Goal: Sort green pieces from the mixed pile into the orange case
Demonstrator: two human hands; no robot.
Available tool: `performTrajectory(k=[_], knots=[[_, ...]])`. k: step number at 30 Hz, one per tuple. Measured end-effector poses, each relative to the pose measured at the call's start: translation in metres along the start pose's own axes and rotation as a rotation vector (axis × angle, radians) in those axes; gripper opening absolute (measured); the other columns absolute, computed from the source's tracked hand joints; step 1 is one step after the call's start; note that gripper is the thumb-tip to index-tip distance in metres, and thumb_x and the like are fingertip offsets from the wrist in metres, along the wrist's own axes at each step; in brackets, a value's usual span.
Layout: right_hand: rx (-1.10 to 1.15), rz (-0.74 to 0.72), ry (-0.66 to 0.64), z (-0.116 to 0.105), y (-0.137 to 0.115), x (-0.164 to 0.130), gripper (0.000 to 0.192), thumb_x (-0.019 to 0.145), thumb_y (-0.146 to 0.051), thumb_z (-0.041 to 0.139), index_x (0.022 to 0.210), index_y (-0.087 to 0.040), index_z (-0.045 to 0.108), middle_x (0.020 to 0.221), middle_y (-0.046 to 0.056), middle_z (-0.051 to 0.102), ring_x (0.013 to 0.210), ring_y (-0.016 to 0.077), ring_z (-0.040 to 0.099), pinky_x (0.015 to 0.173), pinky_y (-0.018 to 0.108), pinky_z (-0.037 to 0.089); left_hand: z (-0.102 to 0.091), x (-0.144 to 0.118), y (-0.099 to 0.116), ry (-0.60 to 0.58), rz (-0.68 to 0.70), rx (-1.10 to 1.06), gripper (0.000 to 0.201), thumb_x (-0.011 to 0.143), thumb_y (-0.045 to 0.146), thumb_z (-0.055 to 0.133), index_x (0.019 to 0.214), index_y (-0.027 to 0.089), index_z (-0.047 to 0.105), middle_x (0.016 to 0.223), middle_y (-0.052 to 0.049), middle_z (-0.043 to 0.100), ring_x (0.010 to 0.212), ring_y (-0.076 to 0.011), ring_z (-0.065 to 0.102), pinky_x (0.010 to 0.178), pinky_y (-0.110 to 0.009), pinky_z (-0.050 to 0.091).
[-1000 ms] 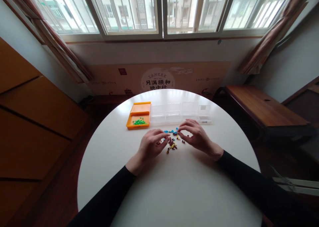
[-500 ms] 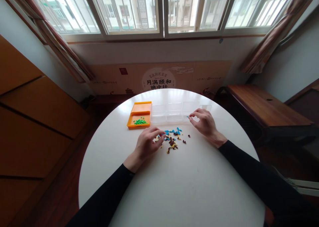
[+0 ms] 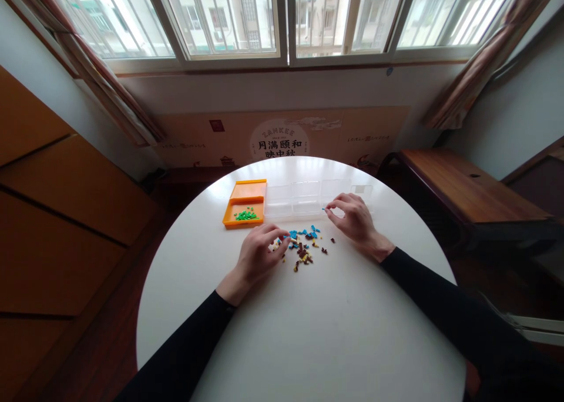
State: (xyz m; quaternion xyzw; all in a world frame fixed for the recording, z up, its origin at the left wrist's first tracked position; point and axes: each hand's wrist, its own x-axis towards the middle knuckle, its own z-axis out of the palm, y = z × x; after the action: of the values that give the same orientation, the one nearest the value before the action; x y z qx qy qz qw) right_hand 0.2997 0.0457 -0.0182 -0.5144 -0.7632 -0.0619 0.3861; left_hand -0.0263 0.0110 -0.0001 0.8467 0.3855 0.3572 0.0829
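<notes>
My right hand (image 3: 352, 220) hovers over the near edge of the clear plastic tray (image 3: 278, 213), thumb and forefinger pinching a small blue building brick (image 3: 324, 208). At the left side of a loose pile of tiny bricks rests my left hand (image 3: 258, 252), its thumb and forefinger curled with tips nearly together. What they hold, if anything, blends into the pile. Blue bricks (image 3: 314, 234) lie at the far side of the pile, brown bricks (image 3: 302, 251) nearer, with yellow and cream ones among them. Green bricks (image 3: 247, 215) sit in the front compartment of the orange tray (image 3: 226, 221).
The round white table (image 3: 335, 331) holds everything. Left of the clear compartments stands the orange tray, touching or nearly touching them. A few brown bricks (image 3: 325, 251) lie scattered right of the pile. Beyond the table to the right is a wooden bench (image 3: 476, 190).
My right hand has shifted a little left along the clear tray with the blue brick in its pinch. The left hand stays at the pile.
</notes>
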Motion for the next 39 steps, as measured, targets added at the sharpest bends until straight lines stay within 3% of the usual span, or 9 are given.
performTrajectory(k=[11,19,30,35,39], knots=[[0.142,-0.06,-0.056,0.027,-0.045,0.026,0.01,0.102,-0.022,0.075,0.094,-0.025,0.079,0.099,0.005,0.077,0.094,0.0256,0.067,0.098,0.044,0.049,-0.001,0.002,0.004,-0.014,-0.114,0.004,0.009,0.104,0.032,0.074,0.1,0.026,0.08,0.092,-0.002,0.075,0.079,-0.017,0.068,0.069,-0.029,0.052],[0.306,-0.142,-0.109,0.02,-0.07,0.015,0.009,0.106,-0.028,0.075,0.098,-0.026,0.079,0.098,0.004,0.076,0.097,0.025,0.067,0.1,0.044,0.049,0.001,0.0,-0.002,0.054,-0.156,-0.046,0.015,0.105,0.034,0.075,0.116,0.026,0.08,0.097,-0.001,0.076,0.072,-0.0146,0.063,0.074,-0.031,0.055],[0.356,-0.241,-0.168,0.021,-0.077,0.008,0.012,0.108,-0.034,0.074,0.098,-0.028,0.079,0.1,0.005,0.077,0.095,0.025,0.066,0.097,0.044,0.052,0.003,0.0,-0.003,0.036,-0.07,-0.13,0.012,0.106,0.034,0.074,0.106,0.027,0.084,0.094,-0.003,0.076,0.076,-0.0162,0.067,0.072,-0.031,0.056],[0.351,-0.247,-0.147,0.017,-0.076,0.006,0.01,0.107,-0.031,0.074,0.099,-0.026,0.078,0.099,0.005,0.077,0.095,0.0248,0.066,0.096,0.043,0.052,0.004,0.003,-0.004,0.032,-0.049,-0.083,0.015,0.105,0.037,0.075,0.102,0.026,0.083,0.094,-0.003,0.077,0.074,-0.0161,0.066,0.074,-0.032,0.056],[0.333,-0.196,-0.159,0.004,-0.073,-0.001,0.008,0.107,-0.026,0.071,0.1,-0.026,0.077,0.099,0.005,0.077,0.095,0.025,0.067,0.097,0.044,0.051,0.0,0.012,-0.011,0.095,-0.049,0.014,0.014,0.105,0.035,0.074,0.099,0.026,0.083,0.094,-0.003,0.078,0.076,-0.0168,0.067,0.075,-0.033,0.055]])
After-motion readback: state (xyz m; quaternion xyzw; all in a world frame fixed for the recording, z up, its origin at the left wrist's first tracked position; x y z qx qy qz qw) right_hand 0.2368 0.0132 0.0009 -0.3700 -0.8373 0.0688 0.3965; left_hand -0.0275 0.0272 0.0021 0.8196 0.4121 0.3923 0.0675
